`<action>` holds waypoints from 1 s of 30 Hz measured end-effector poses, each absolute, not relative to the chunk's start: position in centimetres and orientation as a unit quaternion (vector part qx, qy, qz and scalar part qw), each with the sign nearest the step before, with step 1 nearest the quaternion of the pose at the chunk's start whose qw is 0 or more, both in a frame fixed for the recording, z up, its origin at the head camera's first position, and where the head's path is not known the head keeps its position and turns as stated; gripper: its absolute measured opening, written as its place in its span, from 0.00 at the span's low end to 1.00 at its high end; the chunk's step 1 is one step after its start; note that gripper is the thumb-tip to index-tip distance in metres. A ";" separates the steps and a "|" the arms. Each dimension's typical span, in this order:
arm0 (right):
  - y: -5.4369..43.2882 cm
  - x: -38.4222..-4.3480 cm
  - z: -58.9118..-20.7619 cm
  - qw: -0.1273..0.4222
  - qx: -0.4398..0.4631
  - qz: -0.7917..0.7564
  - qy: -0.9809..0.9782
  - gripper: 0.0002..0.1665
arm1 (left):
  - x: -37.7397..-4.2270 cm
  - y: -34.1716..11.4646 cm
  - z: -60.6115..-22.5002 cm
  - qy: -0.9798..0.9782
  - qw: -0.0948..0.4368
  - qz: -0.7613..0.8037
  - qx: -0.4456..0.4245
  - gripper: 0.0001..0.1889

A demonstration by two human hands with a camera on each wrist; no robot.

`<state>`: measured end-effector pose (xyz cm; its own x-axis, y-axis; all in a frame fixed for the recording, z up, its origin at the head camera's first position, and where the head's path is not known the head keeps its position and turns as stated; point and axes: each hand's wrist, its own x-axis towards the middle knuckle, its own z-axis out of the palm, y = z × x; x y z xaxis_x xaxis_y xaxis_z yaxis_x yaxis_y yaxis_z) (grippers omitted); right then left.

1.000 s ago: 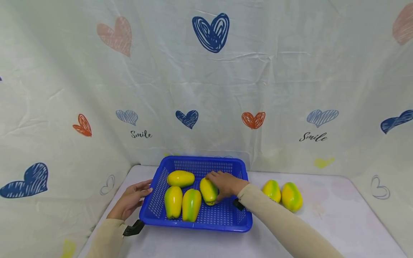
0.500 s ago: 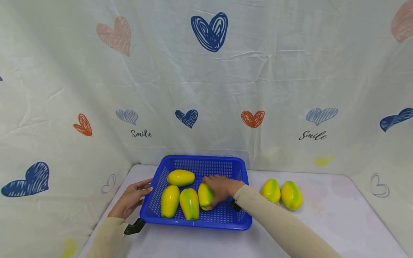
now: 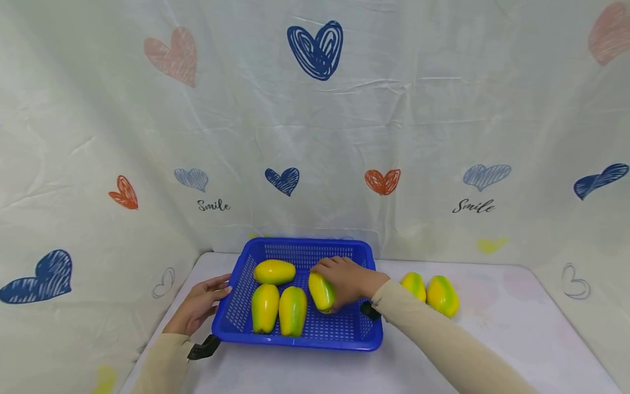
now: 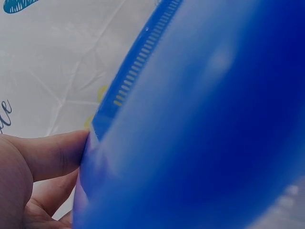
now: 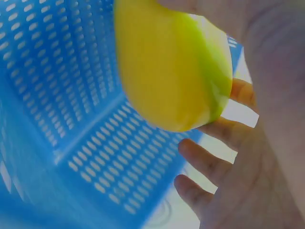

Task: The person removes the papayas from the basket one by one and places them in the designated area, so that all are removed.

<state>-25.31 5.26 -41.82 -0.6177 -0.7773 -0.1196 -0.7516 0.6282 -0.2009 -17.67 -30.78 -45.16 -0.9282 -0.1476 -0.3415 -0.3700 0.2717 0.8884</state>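
In the head view, a blue plastic basket stands on the table, holding several yellow-green papayas. My right hand grips one papaya from above, in the basket's right half. That papaya looks tilted above the slotted basket bottom in the right wrist view. At the basket's left side my left hand holds the rim, thumb on its edge. The left wrist view shows the thumb against the blue rim. Beside the gripped fruit lie a back papaya, a front-left papaya and a front-middle papaya.
Right of the basket, two more papayas lie on the white table: a nearer-to-basket papaya, partly hidden by the right sleeve, and an outer papaya. A heart-printed curtain hangs behind the table.
My right hand first moved the papaya slightly left and toward the front, then drew it back right and up, apart from the front papayas. My left hand stays at the basket rim.
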 end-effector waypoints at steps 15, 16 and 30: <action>13.3 -23.7 -39.2 0.001 -0.432 -0.113 0.895 0.55 | -18.0 -30.7 -45.3 0.790 0.098 0.579 -0.174 0.31; 13.8 -23.6 -39.1 -0.003 -0.429 -0.118 0.896 0.55 | -17.9 -30.7 -45.3 0.790 0.098 0.580 -0.174 0.31; 20.4 -22.4 -38.8 -0.048 -0.362 -0.172 0.915 0.56 | -17.9 -30.6 -45.1 0.786 0.100 0.584 -0.176 0.31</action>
